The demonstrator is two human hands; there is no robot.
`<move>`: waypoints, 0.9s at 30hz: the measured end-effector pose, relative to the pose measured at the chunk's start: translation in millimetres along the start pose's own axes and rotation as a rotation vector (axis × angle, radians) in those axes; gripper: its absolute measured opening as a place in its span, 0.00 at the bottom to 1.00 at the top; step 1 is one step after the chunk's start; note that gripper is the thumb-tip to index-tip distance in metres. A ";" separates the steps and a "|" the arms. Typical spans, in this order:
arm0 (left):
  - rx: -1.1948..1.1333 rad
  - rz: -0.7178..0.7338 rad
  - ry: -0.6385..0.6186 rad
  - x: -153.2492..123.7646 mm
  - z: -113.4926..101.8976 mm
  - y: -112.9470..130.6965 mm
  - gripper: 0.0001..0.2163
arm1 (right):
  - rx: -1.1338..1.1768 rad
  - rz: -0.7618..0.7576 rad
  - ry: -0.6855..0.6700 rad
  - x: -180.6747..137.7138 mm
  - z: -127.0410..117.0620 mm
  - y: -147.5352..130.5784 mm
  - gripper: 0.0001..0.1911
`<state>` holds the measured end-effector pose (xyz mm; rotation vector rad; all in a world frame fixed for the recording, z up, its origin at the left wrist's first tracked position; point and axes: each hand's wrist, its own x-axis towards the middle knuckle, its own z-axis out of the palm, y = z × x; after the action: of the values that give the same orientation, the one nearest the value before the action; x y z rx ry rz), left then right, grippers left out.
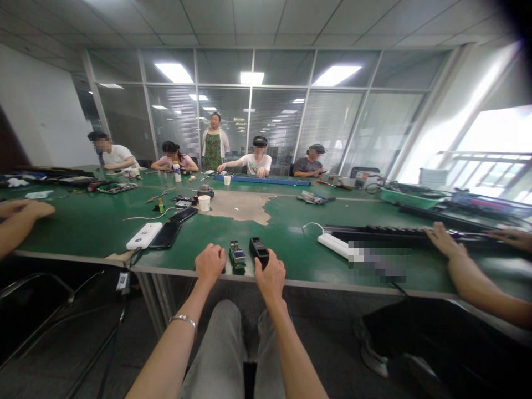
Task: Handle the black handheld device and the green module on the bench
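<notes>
So the right hand (271, 272) is wrapping around the near end of a black handheld device (258, 248), which is lying near the front edge of the green table (297, 244). Thumb's sitting on one side, fingers on the other. The left hand (210, 262) is resting well apart from it, loosely curled at the edge, and I can't tell whether anything's tucked under those fingers. Between the two, a small circuit board assembly (237, 255) is lying by itself, with neither hand gripping it.

Handling-wise, I'm guessing the black one is a stiff plastic shell, pretty light, maybe a bit slick if it's smooth. Holding it by the long sides seems right, like the right hand is doing. The board is looking like the fragile one: light, rigid, bare parts showing, so I'd be pinching it by the edges and staying off the components.

Writing? Not much is coming through. The white box-like gadget (143, 236) off to the left is showing a dark mark I can't make out, and the white tag (122, 281) hanging below the edge is carrying a couple of characters too small to trust. The white strip (333, 245) on the right is partly pixelated, and I'm not spotting any readable brand on the black device.
</notes>
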<state>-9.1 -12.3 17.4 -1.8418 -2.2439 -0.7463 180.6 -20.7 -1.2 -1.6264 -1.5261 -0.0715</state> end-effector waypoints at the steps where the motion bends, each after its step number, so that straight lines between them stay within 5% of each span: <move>1: -0.002 0.001 -0.002 -0.1 -0.3 0.0 0.18 | -0.007 -0.009 0.005 -0.6 1.2 1.3 0.25; 10: -0.003 -0.010 -0.010 -1.1 -1.3 1.8 0.18 | -0.018 -0.085 0.054 -2.9 6.8 12.1 0.37; 18: -0.003 -0.009 -0.015 -1.8 -1.9 1.1 0.18 | 0.043 -0.065 0.016 -2.3 1.8 10.0 0.24; 27: 0.007 -0.041 -0.017 -0.7 -1.8 1.6 0.18 | 0.250 0.148 0.031 4.7 -15.4 -14.0 0.24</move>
<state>-7.7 -13.6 19.1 -1.8116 -2.2981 -0.7314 177.8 -28.5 18.6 -1.5244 -1.3287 0.1681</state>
